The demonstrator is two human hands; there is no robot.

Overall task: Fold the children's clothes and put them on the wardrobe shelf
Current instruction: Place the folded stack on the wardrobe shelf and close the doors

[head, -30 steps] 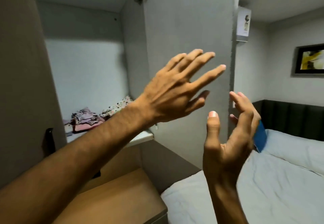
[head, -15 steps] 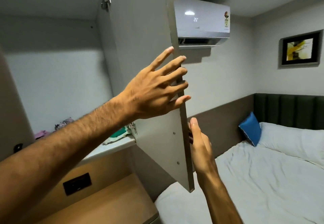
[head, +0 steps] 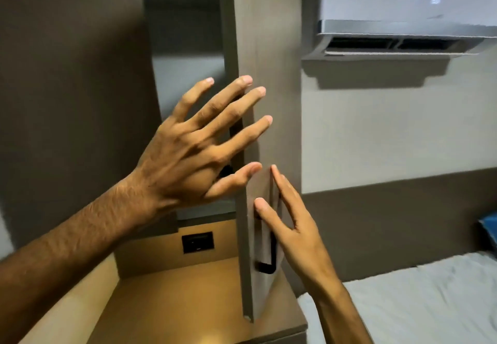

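Wardrobe door [head: 265, 128], seen nearly edge-on, is flanked by two empty hands: left hand [head: 188, 155] spread at its edge, right hand [head: 293, 225] flat-fingered beside the black handle [head: 270, 260]. Clothes are hidden from view.

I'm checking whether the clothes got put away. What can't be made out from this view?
Head view:
- Wardrobe shelf and clothes: hidden behind the nearly shut wardrobe door and the left hand.
- Black door handle: upper part covered by the right hand.
- Blue pillow: cut off by the right edge.
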